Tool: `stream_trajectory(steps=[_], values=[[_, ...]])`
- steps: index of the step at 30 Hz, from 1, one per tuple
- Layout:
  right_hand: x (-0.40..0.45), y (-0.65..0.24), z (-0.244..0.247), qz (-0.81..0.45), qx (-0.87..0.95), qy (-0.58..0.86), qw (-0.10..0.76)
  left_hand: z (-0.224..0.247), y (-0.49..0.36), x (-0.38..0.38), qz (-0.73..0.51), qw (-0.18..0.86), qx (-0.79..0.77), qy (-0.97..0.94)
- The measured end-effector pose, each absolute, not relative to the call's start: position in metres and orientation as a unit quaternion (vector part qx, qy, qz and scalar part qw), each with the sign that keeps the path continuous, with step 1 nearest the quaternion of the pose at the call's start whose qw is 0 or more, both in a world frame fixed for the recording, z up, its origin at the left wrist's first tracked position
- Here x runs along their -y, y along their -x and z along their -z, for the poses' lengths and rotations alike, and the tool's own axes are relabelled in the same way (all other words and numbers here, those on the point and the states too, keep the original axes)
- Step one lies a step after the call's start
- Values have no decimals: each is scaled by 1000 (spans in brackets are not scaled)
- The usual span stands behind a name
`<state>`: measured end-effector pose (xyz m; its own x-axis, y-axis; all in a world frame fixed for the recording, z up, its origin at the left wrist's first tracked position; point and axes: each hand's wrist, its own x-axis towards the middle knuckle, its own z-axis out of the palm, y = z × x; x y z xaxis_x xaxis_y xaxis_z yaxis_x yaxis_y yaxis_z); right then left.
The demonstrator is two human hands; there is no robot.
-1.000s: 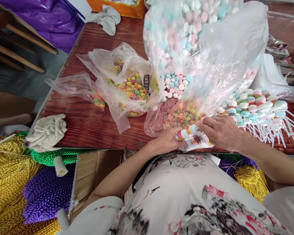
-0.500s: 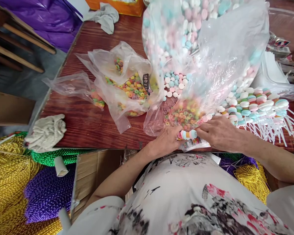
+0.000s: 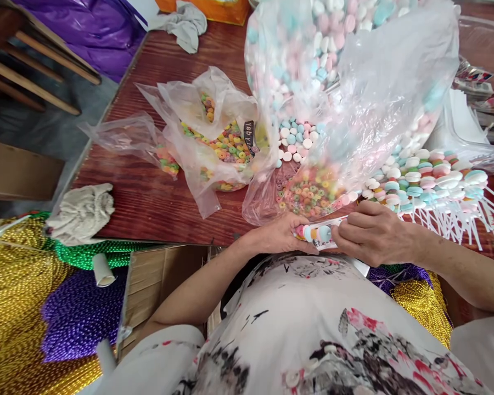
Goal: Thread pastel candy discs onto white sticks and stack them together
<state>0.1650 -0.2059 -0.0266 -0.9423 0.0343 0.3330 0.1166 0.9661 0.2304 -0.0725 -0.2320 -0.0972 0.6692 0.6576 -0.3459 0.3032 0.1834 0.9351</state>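
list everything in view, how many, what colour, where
table: one, reddish, centre
candy stack: one, pastel, in left hand
wrapper: one, whitish, at right hand
stick candies: many, pastel, table right
large bag: one, clear, far centre
ring candies: many, multicoloured, behind stack
milky bag: one, whitish, centre left
grey cloth: one, grey, far left
cream cloth: one, cream, near left
box: one, orange, far edge
sheeting: one, purple, top left
wooden legs: several, brown, top left
cardboard: two pieces, brown, lower left
beads: many, gold, purple, green, below table
rolls: two, white, on beads
packaging: uncountable, mostly clear, far right
shirt: one, white floral, bottom centre
left hand: one, bare, near edge
right hand: one, bare, near edge
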Motion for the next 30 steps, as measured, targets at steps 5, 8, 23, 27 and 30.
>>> stream_trajectory(steps=[5, 8, 23, 27, 30], values=[[209, -165, 24, 146, 976, 22, 162, 96, 72, 231, -110, 618, -412, -661], [211, -168, 26, 154, 974, 35, 162, 100, 72, 231, -112, 530, -457, -705], [209, -157, 44, 62, 981, 122, 139, 113, 63, 238, -206, 263, -488, -806], [210, -155, 44, 73, 982, 95, 149, 111, 61, 238, -155, 352, -466, -797], [213, -146, 47, 89, 984, 76, 132, 110, 52, 239, -146, 405, -455, -779]])
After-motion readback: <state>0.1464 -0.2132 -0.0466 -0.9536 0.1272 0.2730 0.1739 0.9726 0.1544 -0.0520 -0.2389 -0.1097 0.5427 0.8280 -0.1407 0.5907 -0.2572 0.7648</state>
